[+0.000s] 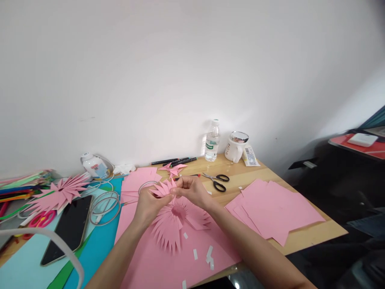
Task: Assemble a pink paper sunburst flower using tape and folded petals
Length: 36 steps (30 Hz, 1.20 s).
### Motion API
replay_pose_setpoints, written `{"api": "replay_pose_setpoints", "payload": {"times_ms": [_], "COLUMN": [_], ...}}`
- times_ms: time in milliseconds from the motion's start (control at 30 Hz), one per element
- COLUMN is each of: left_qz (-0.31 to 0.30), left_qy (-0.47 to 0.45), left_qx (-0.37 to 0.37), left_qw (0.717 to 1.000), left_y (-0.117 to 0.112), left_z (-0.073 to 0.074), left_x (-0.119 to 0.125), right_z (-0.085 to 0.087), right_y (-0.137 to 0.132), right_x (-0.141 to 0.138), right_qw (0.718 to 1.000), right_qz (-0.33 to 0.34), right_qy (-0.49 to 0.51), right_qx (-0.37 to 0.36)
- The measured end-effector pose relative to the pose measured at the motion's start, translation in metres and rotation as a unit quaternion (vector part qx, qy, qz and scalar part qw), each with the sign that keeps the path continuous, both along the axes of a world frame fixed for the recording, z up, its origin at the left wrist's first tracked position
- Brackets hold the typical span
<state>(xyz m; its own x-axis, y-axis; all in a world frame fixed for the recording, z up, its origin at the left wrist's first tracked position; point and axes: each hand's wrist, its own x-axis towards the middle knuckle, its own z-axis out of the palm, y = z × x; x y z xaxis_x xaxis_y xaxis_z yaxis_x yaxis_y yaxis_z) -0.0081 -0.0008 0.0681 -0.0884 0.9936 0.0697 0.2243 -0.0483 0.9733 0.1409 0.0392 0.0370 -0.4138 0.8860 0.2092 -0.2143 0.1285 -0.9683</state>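
Note:
Both my hands meet over a pink pleated paper flower [164, 188] near the middle of the table. My left hand [147, 204] grips its left side, fingers curled behind the folds. With thumb and fingertips, my right hand [191, 192] pinches its right edge. Just below lies a larger pink fan-shaped paper piece [168, 228] with pointed tips, spread over a pink sheet [150, 265]; whether it joins the held piece I cannot tell. Small white strips [209, 255] are scattered on the sheet. Behind my hands sits a small pink folded star [174, 169].
Black-handled scissors [219, 182], markers [180, 161], a water bottle [212, 142] and a white mug [234, 150] stand or lie toward the wall. Pink sheets [276, 204] are at right. At left are a phone [67, 228], a coiled cable [105, 206] and another pink flower [61, 192].

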Motion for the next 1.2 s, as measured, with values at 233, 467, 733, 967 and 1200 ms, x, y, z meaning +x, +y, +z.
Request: {"api": "replay_pose_setpoints", "payload": {"times_ms": [233,467,733,967,1200], "left_qz": [-0.053,-0.09,-0.162,-0.195,-0.211], "left_qy": [-0.079,-0.085,0.077,0.169,0.273], "left_qx": [-0.059,-0.063,0.007,0.027,0.085], "left_qw": [0.994,0.99,0.984,0.966,0.935], "left_y": [0.0,-0.003,0.004,0.0,-0.005], "left_z": [-0.001,0.002,-0.003,-0.03,-0.047], "left_x": [0.0,-0.001,-0.025,-0.048,-0.05], "right_z": [0.002,0.003,0.014,0.004,-0.002], "right_y": [-0.004,-0.013,-0.04,-0.1,-0.096], "right_x": [0.002,0.011,0.044,0.051,0.047], "right_qw": [0.998,0.994,0.929,0.856,0.821], "right_qz": [0.024,-0.028,-0.093,-0.024,-0.1], "right_qy": [-0.03,-0.002,0.154,0.192,0.223], "right_qx": [-0.043,-0.106,-0.324,-0.479,-0.516]}}
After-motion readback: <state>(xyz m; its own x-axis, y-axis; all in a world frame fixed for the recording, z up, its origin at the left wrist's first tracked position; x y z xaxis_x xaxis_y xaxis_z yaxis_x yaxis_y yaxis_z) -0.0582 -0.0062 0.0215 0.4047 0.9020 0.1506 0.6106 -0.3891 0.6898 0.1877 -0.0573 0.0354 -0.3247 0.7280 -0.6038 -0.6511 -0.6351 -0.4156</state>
